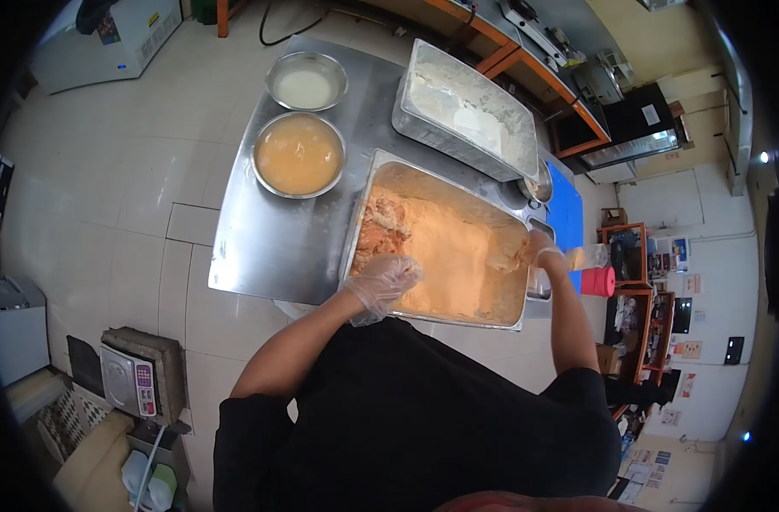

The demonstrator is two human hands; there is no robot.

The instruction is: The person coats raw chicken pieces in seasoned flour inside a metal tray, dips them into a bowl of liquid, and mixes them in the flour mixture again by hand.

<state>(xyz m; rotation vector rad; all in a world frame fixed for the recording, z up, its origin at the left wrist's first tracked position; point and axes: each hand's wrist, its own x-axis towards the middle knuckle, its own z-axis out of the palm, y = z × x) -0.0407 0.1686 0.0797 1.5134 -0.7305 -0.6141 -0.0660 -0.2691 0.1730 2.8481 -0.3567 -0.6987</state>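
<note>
A deep metal tray (524, 294) holds orange-tinted flour (449, 247), with coated raw meat pieces (381, 229) heaped at its left end. My left hand (391, 283), in a clear plastic glove, is over the tray's near left part beside the meat; its fingers are curled together, and whatever they may hold is hidden. At the tray's right end is my right hand (536, 249), also gloved. Its fingers are closed around a floury piece (510, 254) that hangs over the inside of the tray.
On the steel table (244, 239) stand a bowl of orange liquid (299, 155), a bowl of whitish liquid (306, 89) and a second tray (466, 115) with white flour. A blue board (563, 209), a small metal bowl (539, 183) and a red container (598, 282) are at right.
</note>
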